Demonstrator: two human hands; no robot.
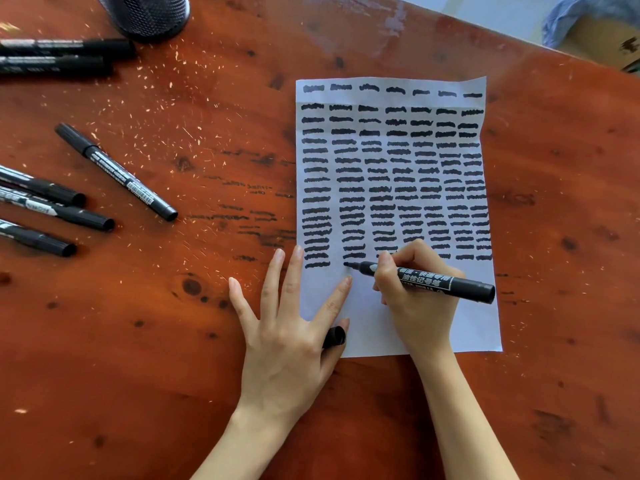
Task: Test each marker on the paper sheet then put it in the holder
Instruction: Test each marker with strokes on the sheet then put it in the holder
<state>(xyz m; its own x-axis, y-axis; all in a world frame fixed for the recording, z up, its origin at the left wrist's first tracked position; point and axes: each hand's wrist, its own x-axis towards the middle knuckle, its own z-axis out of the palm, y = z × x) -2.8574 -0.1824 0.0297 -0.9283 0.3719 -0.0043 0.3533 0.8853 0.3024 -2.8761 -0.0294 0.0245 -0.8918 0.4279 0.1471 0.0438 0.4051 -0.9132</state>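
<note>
One marker [433, 280] under test: R hand [419, 306] grips it, nib on paper sheet [478, 327]; L hand [291, 341] splayed on sheet, thumb pinning cap [334, 337]. Next: draw stroke, recap, drop in holder [149, 15], far L.

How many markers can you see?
7 markers: two at the top left beside the holder, one slanted alone, three at the left edge, one in the right hand. More may hide beyond the edge or in the holder.

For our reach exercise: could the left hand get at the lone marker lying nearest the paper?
Probably yes: bare table separates left hand and marker, though the hand presses the paper, pinching a cap.
</note>
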